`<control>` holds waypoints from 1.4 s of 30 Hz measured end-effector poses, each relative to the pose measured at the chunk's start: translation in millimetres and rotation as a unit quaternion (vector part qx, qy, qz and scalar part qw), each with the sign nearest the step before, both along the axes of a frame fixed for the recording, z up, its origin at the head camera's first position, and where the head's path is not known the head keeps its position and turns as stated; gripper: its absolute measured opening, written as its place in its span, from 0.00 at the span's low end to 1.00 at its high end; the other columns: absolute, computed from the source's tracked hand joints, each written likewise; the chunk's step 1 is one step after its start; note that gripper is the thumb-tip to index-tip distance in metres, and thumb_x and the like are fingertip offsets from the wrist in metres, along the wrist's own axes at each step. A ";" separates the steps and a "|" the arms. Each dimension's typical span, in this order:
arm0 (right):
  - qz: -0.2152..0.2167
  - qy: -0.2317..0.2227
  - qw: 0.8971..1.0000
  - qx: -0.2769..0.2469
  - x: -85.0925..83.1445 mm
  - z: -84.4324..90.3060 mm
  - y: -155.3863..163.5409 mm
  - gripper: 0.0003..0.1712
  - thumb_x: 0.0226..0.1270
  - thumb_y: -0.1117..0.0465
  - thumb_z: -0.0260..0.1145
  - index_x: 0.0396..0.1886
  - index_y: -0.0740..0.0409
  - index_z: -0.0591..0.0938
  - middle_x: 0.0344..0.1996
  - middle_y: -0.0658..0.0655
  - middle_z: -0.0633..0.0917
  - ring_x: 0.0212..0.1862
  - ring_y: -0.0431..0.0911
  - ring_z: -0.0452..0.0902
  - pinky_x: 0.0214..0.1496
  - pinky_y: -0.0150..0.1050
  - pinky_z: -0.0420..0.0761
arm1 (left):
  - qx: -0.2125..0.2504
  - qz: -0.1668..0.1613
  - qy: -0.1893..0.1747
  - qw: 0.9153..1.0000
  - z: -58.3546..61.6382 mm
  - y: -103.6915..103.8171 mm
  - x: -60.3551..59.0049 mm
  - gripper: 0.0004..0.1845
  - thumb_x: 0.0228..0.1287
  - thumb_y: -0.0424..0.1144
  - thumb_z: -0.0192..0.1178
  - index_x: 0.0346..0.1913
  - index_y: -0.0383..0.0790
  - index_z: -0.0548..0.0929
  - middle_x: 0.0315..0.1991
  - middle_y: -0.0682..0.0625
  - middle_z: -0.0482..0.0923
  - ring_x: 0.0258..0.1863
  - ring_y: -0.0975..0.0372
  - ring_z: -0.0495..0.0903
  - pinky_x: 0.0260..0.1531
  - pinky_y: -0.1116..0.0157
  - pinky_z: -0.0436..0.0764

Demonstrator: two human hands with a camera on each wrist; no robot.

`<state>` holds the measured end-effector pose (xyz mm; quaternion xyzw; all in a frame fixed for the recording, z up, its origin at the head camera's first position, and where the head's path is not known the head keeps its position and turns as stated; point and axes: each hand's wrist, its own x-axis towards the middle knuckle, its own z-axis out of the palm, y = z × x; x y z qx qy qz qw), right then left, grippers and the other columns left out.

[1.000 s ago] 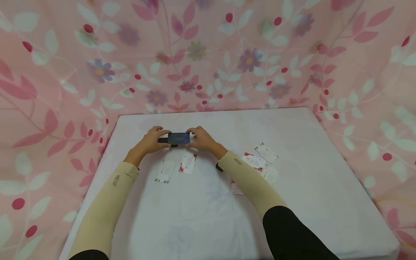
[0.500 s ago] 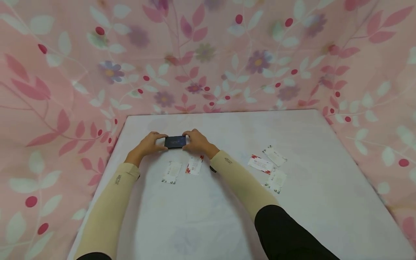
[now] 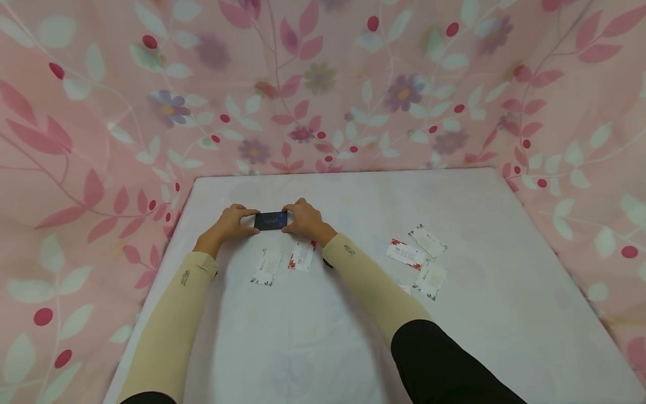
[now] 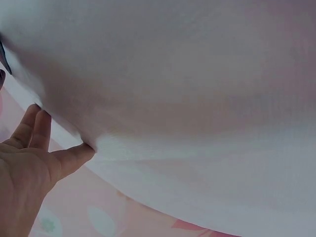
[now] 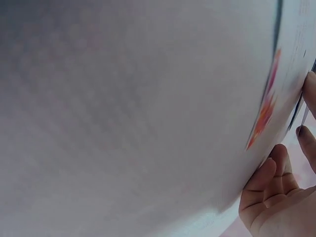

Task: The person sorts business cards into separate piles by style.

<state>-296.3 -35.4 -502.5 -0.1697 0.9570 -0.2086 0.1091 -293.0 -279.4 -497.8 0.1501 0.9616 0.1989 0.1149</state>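
Observation:
A small flat dark box (image 3: 271,221) with faint lettering on top lies at the back left of the white table. My left hand (image 3: 232,223) holds its left end between thumb and fingers. At the opposite end my right hand (image 3: 305,219) pinches it the same way. In the left wrist view, fingertips of the left hand (image 4: 29,158) rest on the white cloth, and a sliver of the dark box (image 4: 4,57) shows at the edge. Low in the right wrist view, the right hand (image 5: 276,202) has curled fingers against the cloth. The box's underside is hidden.
Nearer me lie a white card with grey leaves (image 3: 267,266) and a card with red flowers (image 3: 301,256). Several more cards, including a red-flowered card (image 3: 405,253) and a leaf-edged card (image 3: 430,278), lie to the right. Pink floral cloth (image 3: 323,84) hangs behind the table (image 3: 504,325).
A second ago the box showed two offset dark parts with a white gap; now it appears as one even block. Both hands have come closer together around it. The head view has shifted slightly.

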 end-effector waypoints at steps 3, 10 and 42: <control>0.006 0.000 1.000 0.006 -1.9 1.0 -0.1 0.36 0.58 0.40 0.72 0.67 0.38 0.75 0.61 0.55 0.71 0.54 0.46 0.73 0.54 0.45 0.77 | -0.006 0.000 -0.004 1.000 1.0 -0.6 -2.1 0.34 0.61 0.47 0.69 0.69 0.43 0.73 0.66 0.27 0.62 0.64 0.33 0.62 0.63 0.36 0.63; 0.004 0.001 1.000 0.006 -3.7 3.1 -1.6 0.35 0.58 0.41 0.73 0.66 0.39 0.76 0.61 0.56 0.70 0.54 0.47 0.72 0.54 0.46 0.77 | -0.020 0.004 -0.005 1.000 0.5 -2.2 -6.3 0.34 0.61 0.48 0.69 0.69 0.43 0.73 0.67 0.28 0.61 0.64 0.34 0.62 0.63 0.36 0.64; -0.005 -0.013 1.000 0.007 -3.5 -3.0 -1.6 0.37 0.60 0.41 0.72 0.68 0.40 0.74 0.61 0.56 0.69 0.54 0.47 0.69 0.57 0.44 0.75 | -0.043 0.024 -0.026 0.998 -3.0 4.0 -5.7 0.36 0.63 0.48 0.67 0.72 0.45 0.69 0.69 0.29 0.58 0.63 0.34 0.61 0.63 0.36 0.63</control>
